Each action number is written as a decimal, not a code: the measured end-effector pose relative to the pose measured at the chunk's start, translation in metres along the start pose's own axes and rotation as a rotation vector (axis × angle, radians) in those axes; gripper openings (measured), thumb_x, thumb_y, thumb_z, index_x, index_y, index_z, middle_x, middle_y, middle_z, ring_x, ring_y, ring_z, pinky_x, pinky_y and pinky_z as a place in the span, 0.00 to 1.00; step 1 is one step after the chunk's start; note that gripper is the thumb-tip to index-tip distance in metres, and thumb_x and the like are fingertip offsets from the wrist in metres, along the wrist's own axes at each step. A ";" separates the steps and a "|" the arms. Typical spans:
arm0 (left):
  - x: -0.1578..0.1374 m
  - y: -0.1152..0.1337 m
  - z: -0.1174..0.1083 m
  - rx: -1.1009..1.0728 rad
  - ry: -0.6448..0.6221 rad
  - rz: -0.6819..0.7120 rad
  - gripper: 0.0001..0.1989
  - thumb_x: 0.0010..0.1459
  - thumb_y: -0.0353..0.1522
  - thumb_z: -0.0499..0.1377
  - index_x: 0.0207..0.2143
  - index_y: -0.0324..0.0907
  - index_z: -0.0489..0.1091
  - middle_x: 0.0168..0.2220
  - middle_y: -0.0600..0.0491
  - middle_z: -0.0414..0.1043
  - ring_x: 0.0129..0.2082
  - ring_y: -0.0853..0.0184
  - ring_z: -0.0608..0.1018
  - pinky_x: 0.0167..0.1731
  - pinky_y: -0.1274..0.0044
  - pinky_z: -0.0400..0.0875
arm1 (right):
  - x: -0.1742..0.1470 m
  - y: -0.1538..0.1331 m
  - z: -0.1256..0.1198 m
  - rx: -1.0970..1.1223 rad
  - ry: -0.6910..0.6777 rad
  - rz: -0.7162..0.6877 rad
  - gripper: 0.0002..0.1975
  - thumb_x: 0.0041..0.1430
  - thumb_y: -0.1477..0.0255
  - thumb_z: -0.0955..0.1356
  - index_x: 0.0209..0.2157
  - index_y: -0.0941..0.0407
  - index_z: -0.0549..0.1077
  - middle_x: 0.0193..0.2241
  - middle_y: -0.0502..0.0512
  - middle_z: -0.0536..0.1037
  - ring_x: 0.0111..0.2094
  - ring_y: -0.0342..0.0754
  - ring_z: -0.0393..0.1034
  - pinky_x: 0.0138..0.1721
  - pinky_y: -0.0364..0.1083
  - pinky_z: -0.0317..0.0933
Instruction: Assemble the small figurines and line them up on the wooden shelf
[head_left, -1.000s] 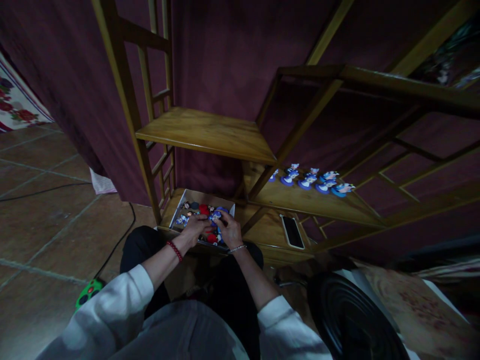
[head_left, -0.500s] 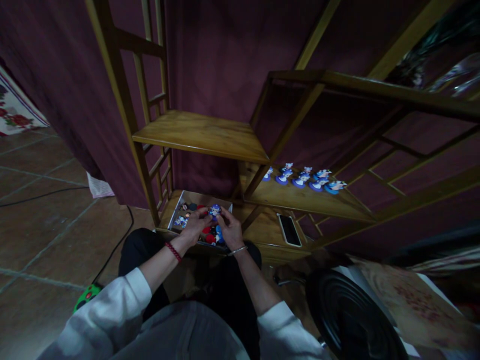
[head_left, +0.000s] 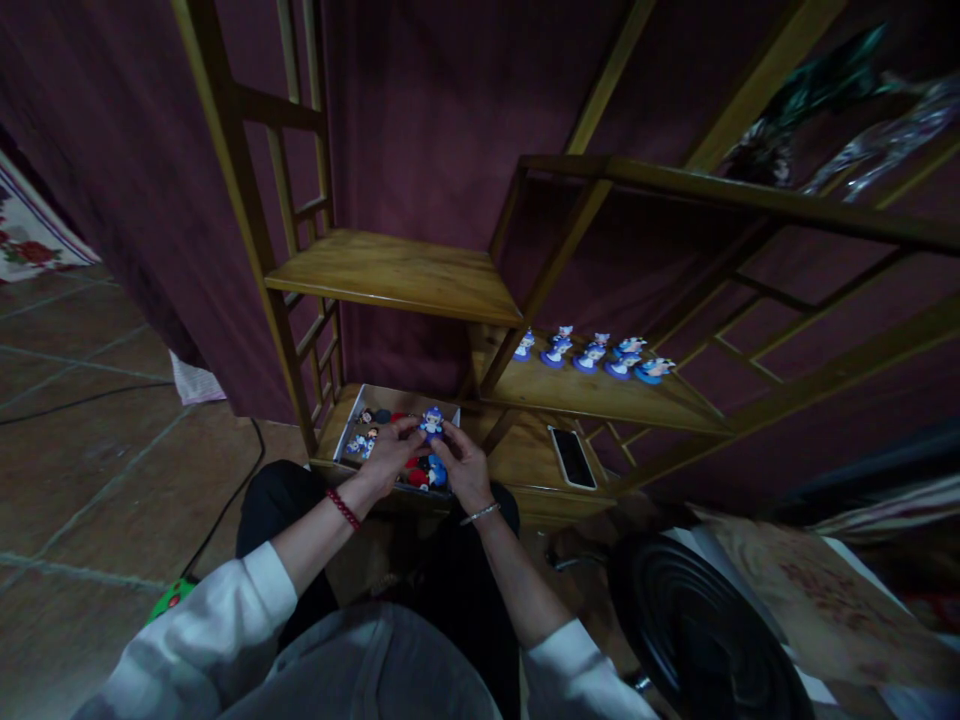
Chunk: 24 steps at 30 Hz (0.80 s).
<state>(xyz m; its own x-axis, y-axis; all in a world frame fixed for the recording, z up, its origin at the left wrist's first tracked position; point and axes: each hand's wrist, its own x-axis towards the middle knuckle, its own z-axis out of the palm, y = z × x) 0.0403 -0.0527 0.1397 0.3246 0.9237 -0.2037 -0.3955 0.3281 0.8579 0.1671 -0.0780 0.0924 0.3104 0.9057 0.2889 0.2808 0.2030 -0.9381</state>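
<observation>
Between my two hands a small blue-and-white figurine (head_left: 432,422) is held upright above an open cardboard box (head_left: 339,447). My left hand (head_left: 388,455) has its fingertips closed on the figurine's left side. On the other side, my right hand (head_left: 466,468) pinches it near the base. Inside the box, more figurines (head_left: 363,442) lie to the left of my hands, and red and blue pieces (head_left: 426,472) lie beneath them. My hands hide part of the box's contents.
Several similar figurines (head_left: 592,355) stand in rows on the wooden shelf (head_left: 555,387) to the right. A phone (head_left: 573,458) lies on the lower board. Another shelf (head_left: 390,268) juts out above the box. A round black stool (head_left: 697,620) is at right.
The figurine has come more upright between my fingers, with its face and body now showing. The view has shifted slightly, so the shelf appears further left.
</observation>
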 end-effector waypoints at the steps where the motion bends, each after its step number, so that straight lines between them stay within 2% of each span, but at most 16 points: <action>1: -0.002 0.001 0.001 0.012 -0.005 0.005 0.12 0.43 0.29 0.64 0.33 0.35 0.70 0.31 0.52 0.73 0.30 0.70 0.75 0.39 0.72 0.71 | -0.001 0.001 -0.001 0.007 -0.002 -0.006 0.20 0.47 0.64 0.69 0.43 0.54 0.71 0.42 0.53 0.76 0.43 0.49 0.70 0.48 0.51 0.62; 7: -0.009 0.003 0.007 0.070 -0.049 0.024 0.15 0.43 0.30 0.64 0.36 0.35 0.69 0.32 0.51 0.73 0.30 0.71 0.74 0.35 0.74 0.72 | -0.006 -0.002 -0.010 0.028 0.029 -0.011 0.20 0.46 0.64 0.69 0.42 0.55 0.72 0.41 0.54 0.76 0.42 0.50 0.70 0.47 0.51 0.63; 15: -0.017 0.001 0.021 0.137 -0.129 0.024 0.13 0.44 0.30 0.64 0.34 0.35 0.70 0.34 0.49 0.73 0.31 0.69 0.74 0.33 0.77 0.72 | -0.017 -0.012 -0.028 0.060 0.074 -0.001 0.19 0.46 0.65 0.70 0.42 0.55 0.72 0.40 0.55 0.76 0.41 0.50 0.71 0.45 0.52 0.65; 18: -0.020 -0.001 0.029 0.150 -0.180 0.034 0.13 0.44 0.31 0.63 0.34 0.35 0.70 0.34 0.49 0.73 0.32 0.69 0.74 0.33 0.78 0.71 | -0.020 -0.015 -0.039 0.049 0.096 -0.017 0.18 0.45 0.65 0.70 0.41 0.55 0.72 0.39 0.54 0.76 0.41 0.50 0.71 0.46 0.52 0.65; 24: -0.022 -0.002 0.051 0.162 -0.177 0.037 0.13 0.43 0.28 0.64 0.35 0.36 0.71 0.30 0.51 0.73 0.28 0.71 0.73 0.31 0.79 0.70 | -0.024 -0.024 -0.061 0.032 0.141 -0.036 0.18 0.44 0.66 0.70 0.40 0.54 0.72 0.38 0.53 0.77 0.40 0.50 0.71 0.45 0.52 0.65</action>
<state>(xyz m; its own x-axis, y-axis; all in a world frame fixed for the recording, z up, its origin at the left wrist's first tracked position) 0.0773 -0.0841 0.1666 0.4639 0.8806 -0.0967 -0.2719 0.2455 0.9305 0.2087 -0.1275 0.1197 0.4260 0.8365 0.3446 0.2655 0.2485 -0.9315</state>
